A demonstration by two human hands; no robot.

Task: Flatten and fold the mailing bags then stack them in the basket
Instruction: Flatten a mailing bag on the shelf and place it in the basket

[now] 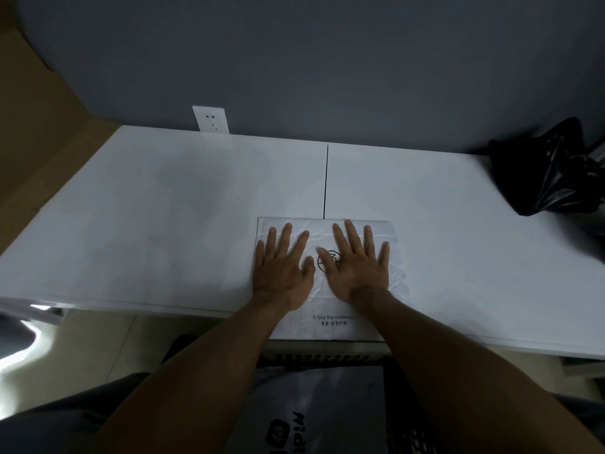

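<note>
Flat, fingers spread, gripping nothing, the left hand [281, 270] and right hand [358, 267] press the crinkled white plastic mailing bag [329, 329] at the near edge of the white table [163, 208] — flattening, not yet folded. One grey printed bag [311, 404] lies in the dark slotted basket [324, 358] below.

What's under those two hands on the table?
A white mailing bag lies flat on the table, with the left hand and right hand pressing on it. A round black logo peeks out beside the right thumb; the hand covers the rest of it.
</note>
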